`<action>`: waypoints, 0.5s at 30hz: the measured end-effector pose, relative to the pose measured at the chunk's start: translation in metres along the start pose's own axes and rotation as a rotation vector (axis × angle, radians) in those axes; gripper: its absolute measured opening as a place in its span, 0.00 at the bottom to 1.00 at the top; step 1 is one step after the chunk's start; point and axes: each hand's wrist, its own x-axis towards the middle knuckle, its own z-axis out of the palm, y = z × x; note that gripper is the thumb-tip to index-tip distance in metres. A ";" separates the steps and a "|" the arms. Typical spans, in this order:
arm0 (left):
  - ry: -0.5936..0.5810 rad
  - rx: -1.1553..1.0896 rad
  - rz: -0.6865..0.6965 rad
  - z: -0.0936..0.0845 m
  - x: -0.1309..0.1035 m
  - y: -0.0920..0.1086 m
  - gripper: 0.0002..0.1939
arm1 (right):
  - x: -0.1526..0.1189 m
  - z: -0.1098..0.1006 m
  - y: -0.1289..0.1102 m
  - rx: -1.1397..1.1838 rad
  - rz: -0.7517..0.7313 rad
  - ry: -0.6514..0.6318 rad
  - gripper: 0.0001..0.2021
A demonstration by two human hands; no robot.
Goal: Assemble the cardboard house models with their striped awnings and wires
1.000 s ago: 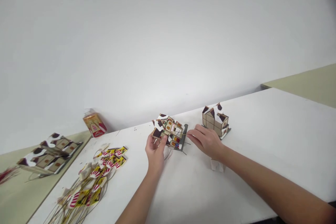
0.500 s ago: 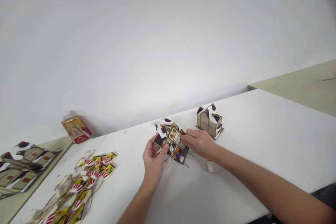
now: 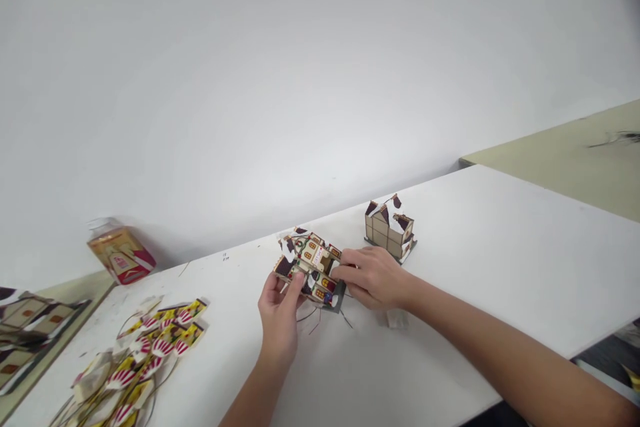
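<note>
At the table, the left hand grips a model house; the right hand touches it, grip unclear.

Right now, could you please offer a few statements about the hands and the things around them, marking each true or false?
1. The left hand holds a small, cream-fronted, dark-roofed model house. True.
2. The right hand lies flat on the smooth white table. False: the right hand's fingers are at the held house's front.
3. A beige-walled model house with a white-patched roof stands upright on the table. True.
4. The pile of yellow and red-and-white striped pieces lies right of both hands. False: the pile is left of them.
5. The gold-and-red container is between the houses. False: the container is at the left, by the pale wall.
</note>
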 end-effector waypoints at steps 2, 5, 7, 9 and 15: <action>-0.004 -0.014 -0.010 0.001 -0.001 0.001 0.23 | -0.001 -0.002 0.002 -0.015 -0.019 -0.027 0.12; -0.004 -0.035 -0.029 0.005 -0.003 0.004 0.23 | -0.001 -0.003 0.004 -0.036 -0.026 -0.074 0.15; 0.003 -0.048 -0.052 0.007 -0.005 0.006 0.23 | -0.002 -0.003 0.005 -0.041 -0.013 -0.088 0.16; -0.001 -0.071 -0.084 0.008 -0.006 0.007 0.24 | -0.002 -0.001 0.005 -0.047 0.005 -0.079 0.15; -0.017 -0.107 -0.125 0.009 -0.008 0.006 0.25 | -0.001 0.009 0.005 -0.089 0.049 0.015 0.07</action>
